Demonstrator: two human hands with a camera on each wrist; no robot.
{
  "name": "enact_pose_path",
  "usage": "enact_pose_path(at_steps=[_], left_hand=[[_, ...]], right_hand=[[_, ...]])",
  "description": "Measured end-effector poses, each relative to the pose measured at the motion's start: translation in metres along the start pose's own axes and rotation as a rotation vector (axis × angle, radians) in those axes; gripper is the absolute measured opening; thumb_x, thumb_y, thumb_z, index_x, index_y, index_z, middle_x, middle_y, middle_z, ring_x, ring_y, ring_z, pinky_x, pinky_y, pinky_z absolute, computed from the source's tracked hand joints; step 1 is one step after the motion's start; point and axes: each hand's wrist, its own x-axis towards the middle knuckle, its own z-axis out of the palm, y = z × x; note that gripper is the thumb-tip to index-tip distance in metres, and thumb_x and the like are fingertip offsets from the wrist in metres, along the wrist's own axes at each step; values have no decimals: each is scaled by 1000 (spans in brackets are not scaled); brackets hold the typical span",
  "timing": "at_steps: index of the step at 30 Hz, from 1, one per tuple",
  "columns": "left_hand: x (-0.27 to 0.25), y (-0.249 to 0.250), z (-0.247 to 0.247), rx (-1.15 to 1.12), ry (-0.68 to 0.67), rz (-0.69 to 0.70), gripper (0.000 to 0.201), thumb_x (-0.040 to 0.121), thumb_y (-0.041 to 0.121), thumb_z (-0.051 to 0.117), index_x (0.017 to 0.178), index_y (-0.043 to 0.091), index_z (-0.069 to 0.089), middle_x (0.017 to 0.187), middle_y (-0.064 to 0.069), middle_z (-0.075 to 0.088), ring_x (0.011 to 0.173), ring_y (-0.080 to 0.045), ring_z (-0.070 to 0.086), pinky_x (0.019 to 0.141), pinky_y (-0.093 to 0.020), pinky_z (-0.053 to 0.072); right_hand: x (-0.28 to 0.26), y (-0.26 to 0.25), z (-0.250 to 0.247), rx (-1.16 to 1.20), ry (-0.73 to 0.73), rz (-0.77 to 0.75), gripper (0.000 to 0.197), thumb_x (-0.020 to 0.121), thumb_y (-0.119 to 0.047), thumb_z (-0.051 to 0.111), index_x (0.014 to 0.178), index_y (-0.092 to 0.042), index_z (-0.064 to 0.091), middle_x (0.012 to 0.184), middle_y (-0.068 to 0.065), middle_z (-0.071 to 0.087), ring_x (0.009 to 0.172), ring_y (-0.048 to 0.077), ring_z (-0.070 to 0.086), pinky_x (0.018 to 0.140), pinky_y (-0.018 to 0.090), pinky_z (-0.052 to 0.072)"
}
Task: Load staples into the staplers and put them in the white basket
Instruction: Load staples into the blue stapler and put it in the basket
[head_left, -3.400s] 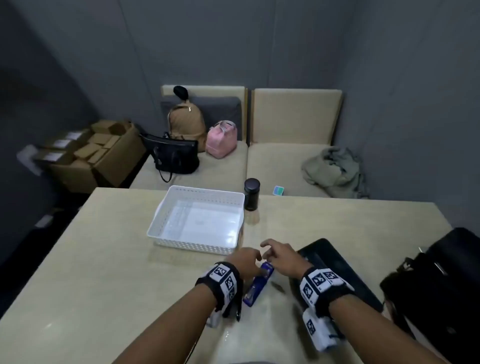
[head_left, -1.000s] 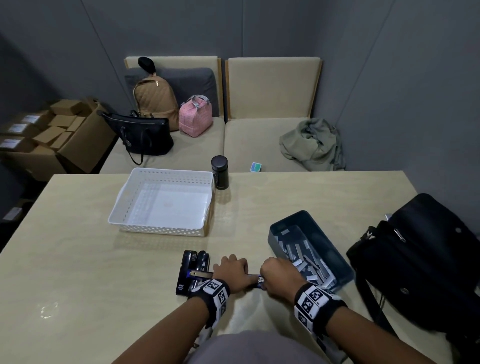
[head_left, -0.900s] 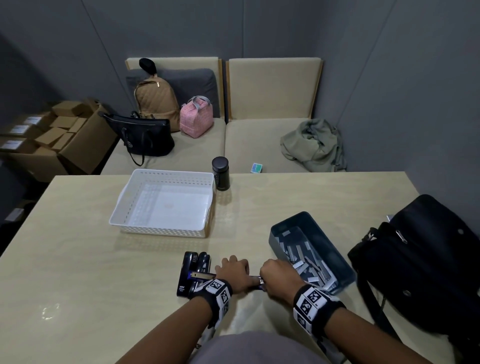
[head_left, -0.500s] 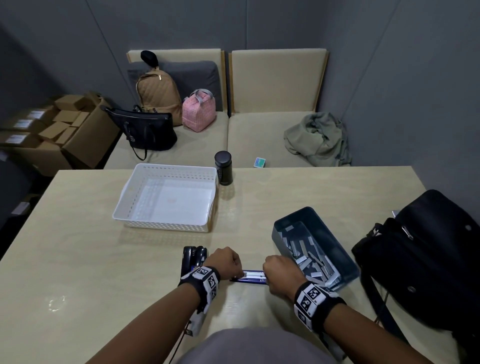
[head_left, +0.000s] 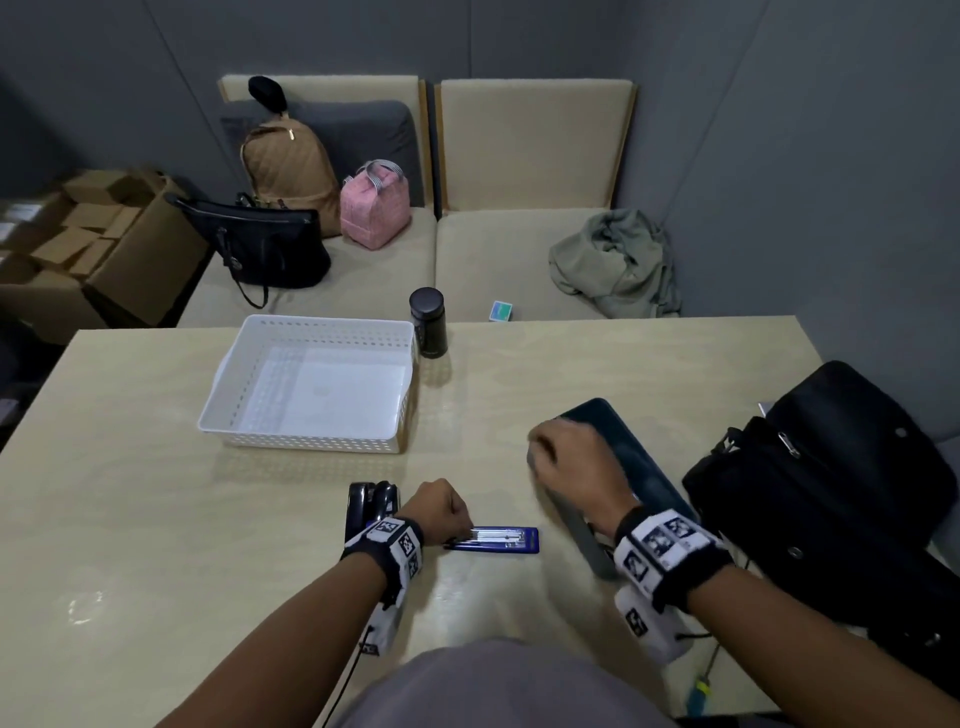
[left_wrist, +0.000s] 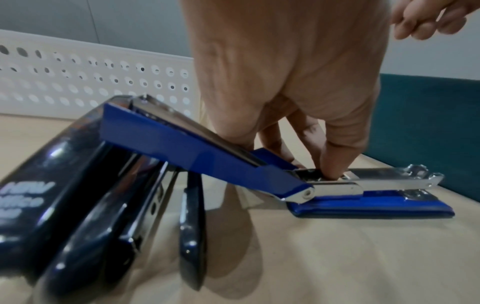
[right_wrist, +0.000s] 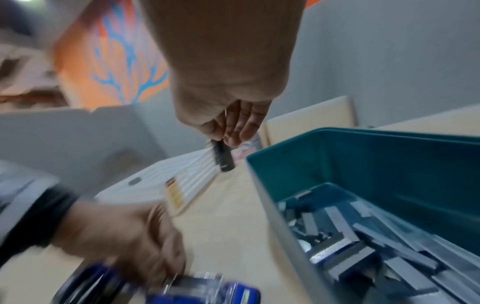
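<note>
Hinged-open blue metal stapler (head_left: 493, 540) lying on the pale counter (head_left: 156, 519), nearer than the white perforated basket (head_left: 311, 384). Left hand (head_left: 439, 509) pinching its rear. Right hand (head_left: 571, 462), loosely curled and empty, reaching over the teal staple bin (right_wrist: 389, 164). Best to take one whole strip, legs down.

My head camera looks forward and down from above the table (head_left: 156, 519), taking in both forearms and the seats beyond. The left wrist camera sits low and very close, facing along the left hand (left_wrist: 285, 72) at the blue stapler (left_wrist: 207, 156) — the white basket (left_wrist: 91, 78) just behind. The right wrist view, blurred, looks along the right hand (right_wrist: 228, 92) past the teal bin (right_wrist: 389, 164). All three share stapler, basket and bin
</note>
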Motion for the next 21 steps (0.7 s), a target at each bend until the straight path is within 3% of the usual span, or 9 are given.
enact_pose_path(at_steps=[2,5,7,10,13,16,19,21], left_hand=[[1,-1,0,-12,-9,-1,14,65,8,67,70,9,80,73,-5,78,63,-4,66,68,-28,61],[1,-2,1,-26,-17,2,12,66,8,68,69,9,79,74,-6,78,65,-5,67,68,-28,60],[1,-3,2,-35,-16,6,12,66,7,68,70,9,79,76,-7,78,67,-8,69,69,-26,60],[1,-4,3,-40,-14,5,13,66,7,69,73,8,80,78,-7,78,66,-7,67,68,-23,59],[2,-5,3,-43,-19,2,11,67,8,71,74,8,80,79,-6,78,65,-5,66,69,-22,58],[4,-6,3,-49,-20,1,10,68,8,74,75,7,80,80,-6,78,62,-1,64,68,-19,56],[4,-5,2,-53,-30,-4,10,69,7,72,76,7,80,81,-7,78,67,-5,67,70,-22,58],[4,-5,2,-61,-38,-8,11,70,6,71,76,6,80,82,-7,78,70,-8,68,71,-22,58]], right_hand=[[14,24,-11,36,57,186,17,86,-10,54,88,-11,71,81,6,71,71,21,63,67,31,53],[25,59,-9,-52,-129,391,19,84,-7,53,72,-9,68,75,13,68,74,31,66,67,33,53],[25,70,5,-115,-261,435,26,85,-9,55,59,-12,58,70,14,65,74,31,67,62,31,49],[22,71,27,-107,-349,438,22,84,-15,63,64,-8,59,73,14,63,73,29,65,60,29,46],[20,73,42,-134,-334,401,14,86,-14,59,93,-4,66,93,15,67,87,31,65,67,30,47],[19,76,45,-146,-305,400,17,86,-15,60,100,-5,65,99,16,69,87,32,66,69,32,51],[23,78,32,-78,-237,459,21,79,-17,72,95,-3,68,92,16,71,85,31,67,73,36,56],[28,76,17,-15,-164,484,17,77,-15,74,77,0,67,78,16,70,79,30,67,71,36,56]])
